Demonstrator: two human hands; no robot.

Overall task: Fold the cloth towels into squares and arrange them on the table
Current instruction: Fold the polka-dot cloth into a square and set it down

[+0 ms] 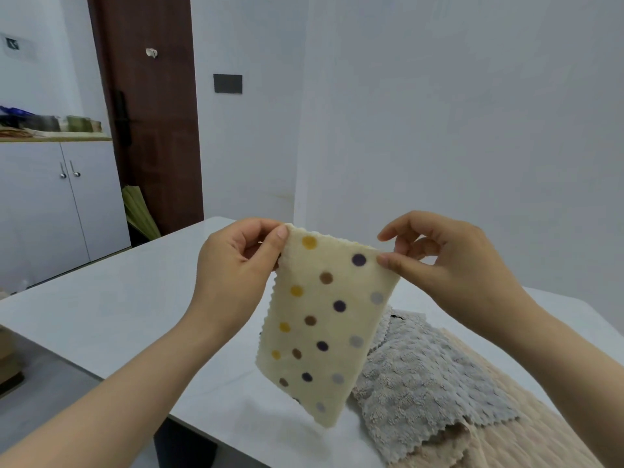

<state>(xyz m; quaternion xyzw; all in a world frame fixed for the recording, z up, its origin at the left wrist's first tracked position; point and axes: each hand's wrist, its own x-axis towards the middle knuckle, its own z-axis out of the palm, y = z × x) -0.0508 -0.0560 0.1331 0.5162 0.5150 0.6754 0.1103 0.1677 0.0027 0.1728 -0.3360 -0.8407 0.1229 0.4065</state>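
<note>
Held towel: cream fleece towel with yellow, brown, purple and grey dots, hanging above the table, doubled over.
Left hand: pinches its top left corner.
Right hand: pinches its top right corner.
Table: glossy white tabletop.
Lying on it: fluffy grey zigzag-edged towel atop a beige textured towel.

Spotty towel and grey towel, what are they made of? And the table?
The spotty towel looks like soft fleece or microfibre: fuzzy nap, zigzag-cut edges. The grey towel has a plush, bumpy pile, probably microfibre too. The table is smooth glossy white, maybe stone or glass; it reflects light.
</note>
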